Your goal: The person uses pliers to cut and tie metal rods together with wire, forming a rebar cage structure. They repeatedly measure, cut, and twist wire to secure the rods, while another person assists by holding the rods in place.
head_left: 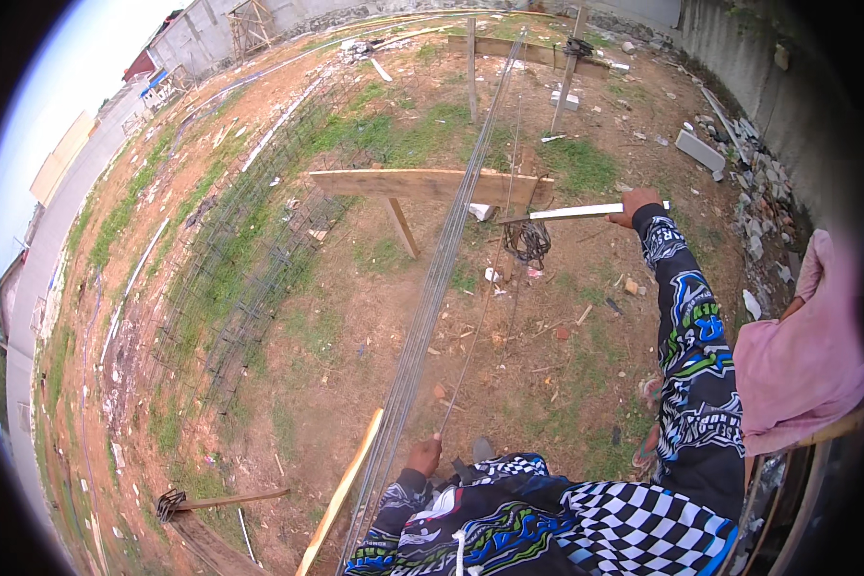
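Observation:
Stretched forward on the right, my right hand is closed round a pale, narrow wooden strip. The strip's far end reaches a plank raised on stakes, where a coil of dark wire hangs. A bundle of long, thin metal rods lies across that plank and slants down past my left side. My left hand is low beside the bundle, its fingers curled. One thin line, a rod or a string, runs up from the fingertips; what they grip is too small to tell.
A person in pink clothes is close at my right. Wire-like metal frames lie on grass at the left. Another staked plank stands farther off. Rubble lines the concrete wall. A timber piece slants by the rods.

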A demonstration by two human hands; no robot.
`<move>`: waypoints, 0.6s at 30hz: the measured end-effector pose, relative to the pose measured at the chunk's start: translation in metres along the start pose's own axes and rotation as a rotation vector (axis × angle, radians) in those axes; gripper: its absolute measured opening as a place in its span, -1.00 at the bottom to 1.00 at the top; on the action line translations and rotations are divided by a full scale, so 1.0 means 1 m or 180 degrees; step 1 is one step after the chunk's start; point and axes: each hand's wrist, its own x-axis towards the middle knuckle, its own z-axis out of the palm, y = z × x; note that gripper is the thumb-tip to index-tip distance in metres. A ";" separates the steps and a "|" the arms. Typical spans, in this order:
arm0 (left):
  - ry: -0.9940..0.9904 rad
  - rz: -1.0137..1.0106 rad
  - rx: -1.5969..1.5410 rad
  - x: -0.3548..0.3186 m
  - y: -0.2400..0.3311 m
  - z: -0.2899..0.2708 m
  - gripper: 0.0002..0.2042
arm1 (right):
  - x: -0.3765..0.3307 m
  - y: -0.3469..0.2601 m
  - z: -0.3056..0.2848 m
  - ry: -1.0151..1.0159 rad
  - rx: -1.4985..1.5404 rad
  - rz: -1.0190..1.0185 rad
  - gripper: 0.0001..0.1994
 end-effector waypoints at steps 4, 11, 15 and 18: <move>-0.0166 -0.0387 -0.0416 0.004 -0.023 0.008 -0.43 | 0.026 0.002 0.008 -0.0258 -0.0132 0.0057 -0.39; -0.0230 -0.0215 -0.0403 0.011 -0.031 0.002 -0.44 | 0.002 -0.024 0.018 -0.0517 0.0303 0.0253 -0.31; 0.0034 0.0197 0.0040 0.007 -0.003 0.001 -0.45 | -0.013 -0.039 0.022 -0.0443 0.0389 0.0423 -0.36; 0.0260 0.0652 0.0209 0.007 -0.031 0.008 -0.46 | -0.031 -0.063 0.030 -0.0297 0.0430 0.0532 -0.38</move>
